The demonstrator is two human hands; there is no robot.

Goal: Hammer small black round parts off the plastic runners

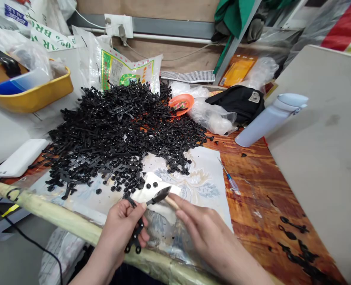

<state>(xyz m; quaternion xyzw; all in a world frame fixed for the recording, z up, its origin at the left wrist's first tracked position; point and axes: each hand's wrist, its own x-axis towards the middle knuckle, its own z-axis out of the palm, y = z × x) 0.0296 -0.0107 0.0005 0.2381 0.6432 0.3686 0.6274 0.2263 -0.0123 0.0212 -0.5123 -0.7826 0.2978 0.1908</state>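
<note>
L hand (122, 221) holding blk parts (137, 231), R hand (206, 225) gripping wood-handled tool (172, 202); best keep L thumb (137, 213) clear w/ parts steady.

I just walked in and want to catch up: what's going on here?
A person is working at a wooden table. The left hand grips some black parts; the right hand holds a wooden-handled tool, its dark end close to the left fingertips. Two small black discs lie on a white piece just beyond, with a big heap of black parts behind.
</note>
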